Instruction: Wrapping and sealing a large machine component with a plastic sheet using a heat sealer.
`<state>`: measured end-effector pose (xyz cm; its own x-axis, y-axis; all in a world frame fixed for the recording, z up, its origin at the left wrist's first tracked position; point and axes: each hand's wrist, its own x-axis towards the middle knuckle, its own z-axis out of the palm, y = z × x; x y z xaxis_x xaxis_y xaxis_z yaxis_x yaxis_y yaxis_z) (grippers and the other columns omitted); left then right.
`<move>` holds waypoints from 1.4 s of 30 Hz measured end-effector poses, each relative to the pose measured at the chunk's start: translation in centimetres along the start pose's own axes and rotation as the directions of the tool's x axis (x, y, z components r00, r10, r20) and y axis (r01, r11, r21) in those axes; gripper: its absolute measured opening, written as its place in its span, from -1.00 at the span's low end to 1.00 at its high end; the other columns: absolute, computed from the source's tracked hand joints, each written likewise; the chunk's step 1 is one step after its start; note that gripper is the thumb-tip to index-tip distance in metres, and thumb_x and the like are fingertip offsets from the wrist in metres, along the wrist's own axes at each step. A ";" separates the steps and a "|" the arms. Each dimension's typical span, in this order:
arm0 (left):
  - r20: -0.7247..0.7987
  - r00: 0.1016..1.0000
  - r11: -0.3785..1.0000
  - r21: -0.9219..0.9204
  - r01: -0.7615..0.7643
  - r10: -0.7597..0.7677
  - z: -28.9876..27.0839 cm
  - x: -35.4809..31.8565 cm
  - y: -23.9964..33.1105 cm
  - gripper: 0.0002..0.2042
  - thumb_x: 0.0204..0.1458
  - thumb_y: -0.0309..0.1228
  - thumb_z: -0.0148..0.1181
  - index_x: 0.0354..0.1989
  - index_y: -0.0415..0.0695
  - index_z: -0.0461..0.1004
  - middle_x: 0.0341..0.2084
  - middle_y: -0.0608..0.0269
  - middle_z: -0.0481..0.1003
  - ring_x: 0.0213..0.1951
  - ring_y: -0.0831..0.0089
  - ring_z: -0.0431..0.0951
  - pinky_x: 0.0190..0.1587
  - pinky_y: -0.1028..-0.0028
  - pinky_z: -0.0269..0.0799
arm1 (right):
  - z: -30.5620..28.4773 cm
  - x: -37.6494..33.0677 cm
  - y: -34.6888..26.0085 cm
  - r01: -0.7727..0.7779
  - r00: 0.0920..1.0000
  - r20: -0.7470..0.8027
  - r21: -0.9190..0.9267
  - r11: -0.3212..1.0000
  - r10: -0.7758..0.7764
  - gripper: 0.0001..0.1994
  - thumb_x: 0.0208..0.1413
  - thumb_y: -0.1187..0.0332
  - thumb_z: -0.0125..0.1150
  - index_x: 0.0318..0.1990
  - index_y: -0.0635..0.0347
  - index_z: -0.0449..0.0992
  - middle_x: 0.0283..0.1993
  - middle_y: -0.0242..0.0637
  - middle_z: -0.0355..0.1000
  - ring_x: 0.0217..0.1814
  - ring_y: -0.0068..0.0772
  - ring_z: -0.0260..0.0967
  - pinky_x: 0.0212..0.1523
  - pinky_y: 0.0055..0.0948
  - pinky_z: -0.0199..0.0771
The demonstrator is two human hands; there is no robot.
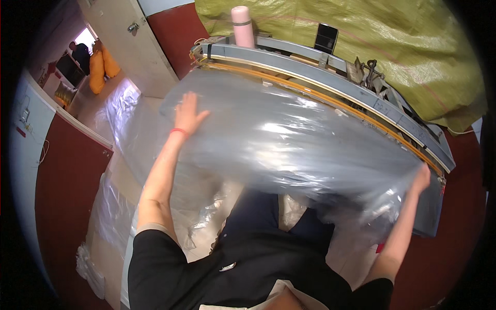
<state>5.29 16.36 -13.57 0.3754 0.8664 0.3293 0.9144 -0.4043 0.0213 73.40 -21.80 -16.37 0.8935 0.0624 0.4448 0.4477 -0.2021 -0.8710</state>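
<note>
A wide sheet of clear plastic film (279, 137) lies over a grey work surface in front of me, shiny and wrinkled. Its near side drapes down over my lap. My left hand (189, 114), with a red band at the wrist, rests flat on the film near its left end, fingers spread. At the far right end my right hand (422, 178) is closed on the edge of the film; its fingertips are partly hidden. Along the back of the film runs a long grey metal frame (289, 66) with an orange strip (305, 89) on its front.
A pink flask (243, 31), a dark phone (326, 39) and scissors (370, 72) stand or lie along the frame. A yellow-green woven sheet (413, 41) hangs behind. More plastic film (113, 212) lies at left. Beyond an open door (126, 44) are orange sacks (98, 72) and a person (81, 56).
</note>
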 end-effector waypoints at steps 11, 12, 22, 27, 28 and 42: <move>0.327 0.932 0.983 -0.045 0.178 -0.154 4.0 8.7 -2.8 -0.30 -0.15 0.18 0.00 0.20 0.25 0.03 0.24 0.29 -0.08 0.27 0.14 -0.21 0.12 -0.19 -0.25 | -16.0 6.5 7.0 -0.027 0.992 0.015 -0.945 0.327 0.125 -0.63 0.15 0.08 -0.30 -0.13 0.08 0.37 -0.14 -0.07 0.37 -0.10 0.05 0.28 -0.20 -0.11 0.27; 0.372 0.920 0.987 -0.050 0.150 -0.121 3.8 9.6 -3.0 -0.26 -0.19 0.20 0.04 0.21 0.25 0.01 0.24 0.26 -0.10 0.27 0.13 -0.23 0.14 -0.16 -0.26 | -15.8 6.4 6.8 -0.026 0.995 0.007 -0.949 0.314 0.102 -0.63 0.15 0.10 -0.32 -0.10 0.05 0.38 -0.10 -0.10 0.36 -0.08 0.00 0.29 -0.17 -0.14 0.28; 0.235 0.714 0.307 -0.951 0.029 0.660 -4.4 5.8 27.1 -0.77 0.00 -0.35 0.07 -0.21 -0.20 0.44 -0.29 0.25 0.47 -0.26 0.53 0.43 -0.13 0.53 0.30 | -14.3 5.1 2.8 -0.016 0.992 0.031 -0.935 0.355 0.125 -0.59 0.12 0.01 -0.29 -0.22 0.12 0.40 -0.24 -0.06 0.42 -0.15 0.00 0.36 -0.14 -0.08 0.30; -0.006 0.008 -0.008 -0.981 0.195 1.000 -6.2 -11.6 45.8 -0.51 0.03 -0.28 0.04 0.13 -0.18 0.14 0.07 0.13 0.22 0.11 0.39 0.18 0.13 0.39 0.08 | -14.4 5.4 3.4 0.032 0.997 0.056 -0.916 0.399 0.049 -0.64 0.13 0.10 -0.22 -0.33 0.21 0.39 -0.36 0.00 0.43 -0.25 0.01 0.38 -0.25 -0.07 0.33; 0.060 -0.055 0.073 -0.960 0.271 0.997 -5.7 -14.1 48.4 -0.46 0.02 -0.31 0.05 0.16 -0.21 0.06 0.10 0.08 0.17 0.14 0.35 0.14 0.15 0.40 0.04 | -14.4 5.5 3.7 0.029 0.997 0.057 -0.910 0.413 0.055 -0.65 0.13 0.12 -0.22 -0.33 0.21 0.38 -0.37 0.00 0.43 -0.25 0.02 0.38 -0.26 -0.07 0.32; -0.569 -0.317 -0.206 -0.672 0.711 0.759 -12.8 -18.7 47.0 -0.78 -0.01 -0.50 0.01 -0.19 -0.29 0.42 -0.31 0.11 0.50 -0.22 0.36 0.49 -0.13 0.45 0.36 | -14.7 5.7 4.0 0.017 0.997 0.048 -0.906 0.424 0.062 -0.66 0.12 0.07 -0.22 -0.30 0.12 0.40 -0.35 -0.01 0.43 -0.23 0.04 0.37 -0.25 -0.05 0.32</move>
<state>39.32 -22.65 -6.67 0.4883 -0.7485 0.4487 -0.0231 0.5029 0.8641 79.72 -36.64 -14.26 0.9202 0.0964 0.3794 0.1728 -0.9697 -0.1727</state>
